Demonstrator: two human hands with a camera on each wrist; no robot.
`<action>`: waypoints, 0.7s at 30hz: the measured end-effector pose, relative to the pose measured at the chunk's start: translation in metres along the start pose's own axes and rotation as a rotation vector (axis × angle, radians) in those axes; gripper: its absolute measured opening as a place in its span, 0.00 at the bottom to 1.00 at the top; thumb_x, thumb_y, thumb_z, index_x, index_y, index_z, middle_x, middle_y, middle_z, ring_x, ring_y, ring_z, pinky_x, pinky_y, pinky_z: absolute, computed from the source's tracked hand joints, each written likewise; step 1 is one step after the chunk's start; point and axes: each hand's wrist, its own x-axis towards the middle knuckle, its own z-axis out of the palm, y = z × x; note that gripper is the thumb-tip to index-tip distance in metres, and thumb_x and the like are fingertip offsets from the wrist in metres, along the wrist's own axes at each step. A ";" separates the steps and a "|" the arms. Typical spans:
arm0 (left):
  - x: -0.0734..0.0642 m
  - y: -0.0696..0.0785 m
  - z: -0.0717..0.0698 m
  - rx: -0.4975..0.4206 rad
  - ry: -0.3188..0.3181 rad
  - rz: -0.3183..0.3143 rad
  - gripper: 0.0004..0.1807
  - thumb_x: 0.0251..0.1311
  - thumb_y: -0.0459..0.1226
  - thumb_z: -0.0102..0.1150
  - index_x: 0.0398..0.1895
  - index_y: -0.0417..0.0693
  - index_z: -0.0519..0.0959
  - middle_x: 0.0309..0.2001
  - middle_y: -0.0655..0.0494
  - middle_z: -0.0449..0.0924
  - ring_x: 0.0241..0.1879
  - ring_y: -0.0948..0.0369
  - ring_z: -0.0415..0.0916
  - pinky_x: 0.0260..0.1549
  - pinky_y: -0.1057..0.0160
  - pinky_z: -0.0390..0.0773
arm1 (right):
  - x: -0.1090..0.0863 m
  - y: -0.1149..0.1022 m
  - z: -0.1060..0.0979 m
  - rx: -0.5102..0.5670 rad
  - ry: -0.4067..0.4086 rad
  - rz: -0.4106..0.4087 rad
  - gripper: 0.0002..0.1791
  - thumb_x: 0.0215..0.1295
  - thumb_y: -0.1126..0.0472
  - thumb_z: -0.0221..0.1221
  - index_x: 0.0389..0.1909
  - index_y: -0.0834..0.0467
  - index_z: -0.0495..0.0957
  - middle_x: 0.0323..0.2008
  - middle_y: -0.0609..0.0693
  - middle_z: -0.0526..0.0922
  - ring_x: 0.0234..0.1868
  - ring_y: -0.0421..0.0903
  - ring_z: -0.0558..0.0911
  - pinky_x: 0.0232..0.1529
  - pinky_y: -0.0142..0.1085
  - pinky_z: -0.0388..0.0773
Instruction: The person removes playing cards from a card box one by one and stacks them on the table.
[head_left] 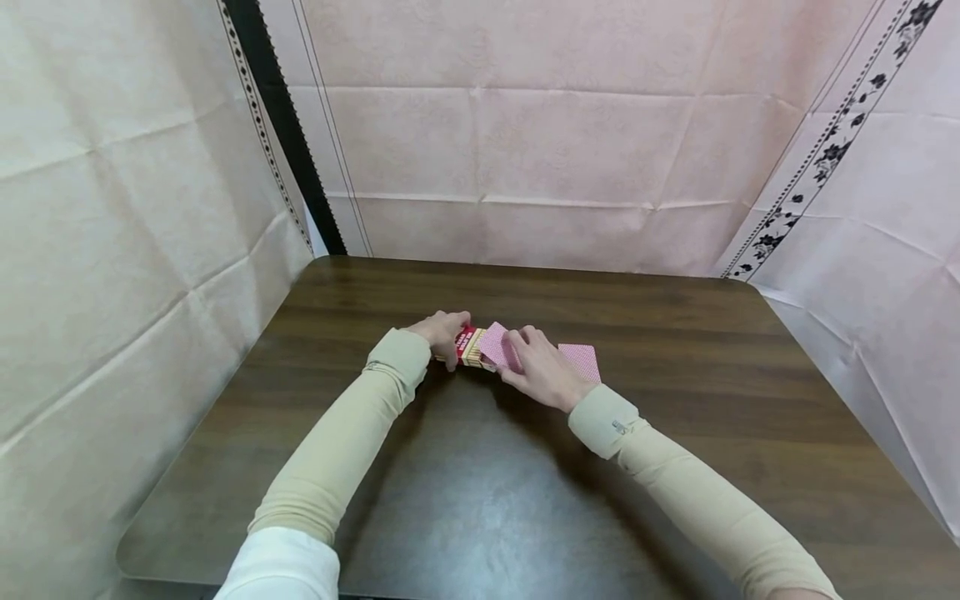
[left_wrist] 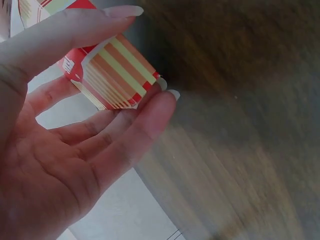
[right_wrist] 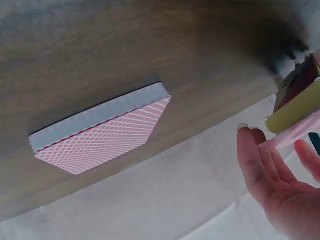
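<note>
A red card box (head_left: 471,347) with cream and tan stripes lies low over the table, its open end toward the right. My left hand (head_left: 442,333) grips the box's left end; in the left wrist view the thumb crosses one face of the striped box (left_wrist: 117,72) and the fingers curl behind. Pink-patterned playing cards (head_left: 495,345) are pinched in my right hand (head_left: 546,371) at the box's open end. How many cards it holds cannot be told. Right of that hand, a squared deck of cards (right_wrist: 107,132) with pink checked backs rests on the table.
The brown wood-grain table (head_left: 450,500) has rounded corners. Pale cloth (head_left: 562,150) hangs behind it and on both sides, with a black strip (head_left: 288,125) at the back left.
</note>
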 end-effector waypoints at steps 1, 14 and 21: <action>0.000 0.000 0.000 -0.006 -0.001 0.001 0.38 0.34 0.28 0.75 0.54 0.48 0.68 0.49 0.47 0.75 0.47 0.53 0.72 0.44 0.56 0.75 | 0.000 0.000 -0.001 0.004 0.015 -0.003 0.25 0.62 0.50 0.61 0.55 0.59 0.69 0.43 0.56 0.72 0.45 0.51 0.72 0.45 0.44 0.76; -0.004 -0.011 -0.010 -0.132 0.006 -0.048 0.41 0.40 0.29 0.74 0.60 0.49 0.64 0.55 0.44 0.70 0.49 0.50 0.71 0.24 0.62 0.79 | -0.015 0.043 -0.009 -0.160 0.033 0.428 0.30 0.64 0.41 0.54 0.51 0.63 0.67 0.39 0.64 0.73 0.42 0.61 0.75 0.38 0.55 0.75; -0.002 -0.012 -0.010 -0.129 -0.004 -0.034 0.42 0.40 0.29 0.74 0.61 0.48 0.64 0.56 0.44 0.70 0.50 0.50 0.70 0.23 0.62 0.78 | -0.020 0.052 -0.006 -0.253 -0.058 0.544 0.29 0.65 0.40 0.51 0.46 0.65 0.69 0.36 0.67 0.74 0.41 0.63 0.76 0.33 0.56 0.74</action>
